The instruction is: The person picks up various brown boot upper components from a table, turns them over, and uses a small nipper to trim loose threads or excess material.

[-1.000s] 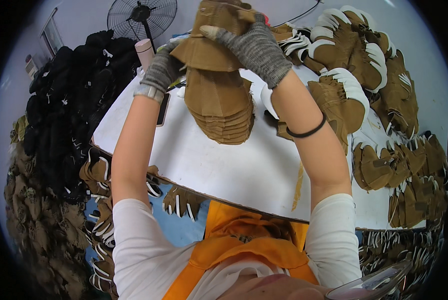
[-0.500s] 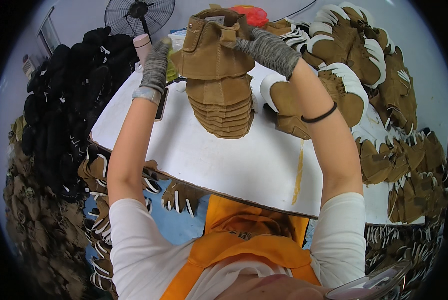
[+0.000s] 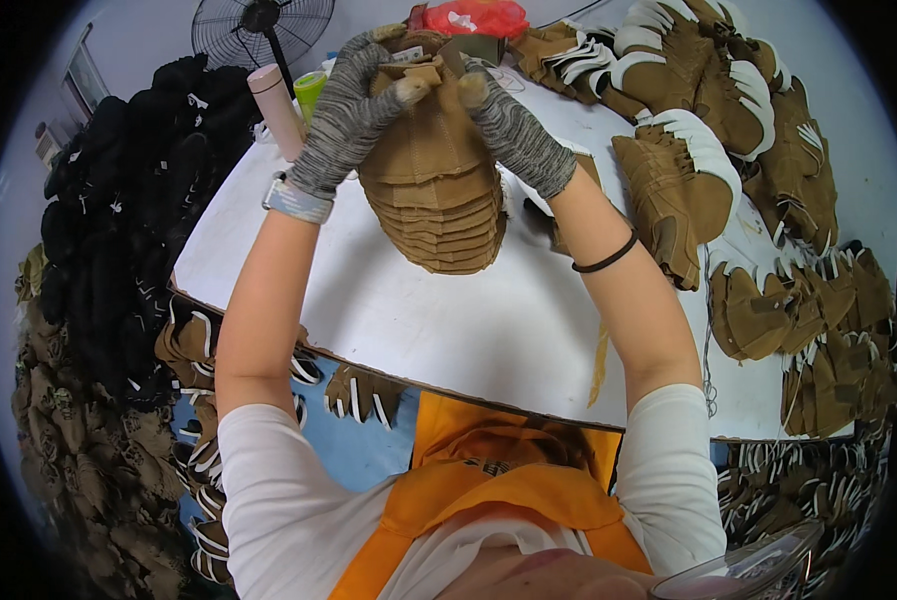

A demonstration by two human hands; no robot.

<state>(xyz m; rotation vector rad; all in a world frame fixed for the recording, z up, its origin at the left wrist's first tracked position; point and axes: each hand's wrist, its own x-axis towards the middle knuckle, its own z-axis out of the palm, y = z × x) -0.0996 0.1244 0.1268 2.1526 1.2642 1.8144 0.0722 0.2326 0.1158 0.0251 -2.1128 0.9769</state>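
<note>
A thick stack of tan suede shoe-upper pieces is held up over the white table. My left hand, in a grey knit glove, grips the stack's upper left side. My right hand, gloved the same way, clasps the upper right side, fingertips meeting the left hand's at the top. The lower rounded ends of the pieces fan out below my hands. A black band circles my right wrist, a pale wristband my left.
Piles of tan uppers with white trim cover the table's right side and the floor at right. Black pieces heap at left. A pink bottle, a green cup, a fan and a red bag stand beyond.
Both hands have lifted the stack and brought it nearer to me, closing together over its top; the pieces now hang more squarely below my hands.
</note>
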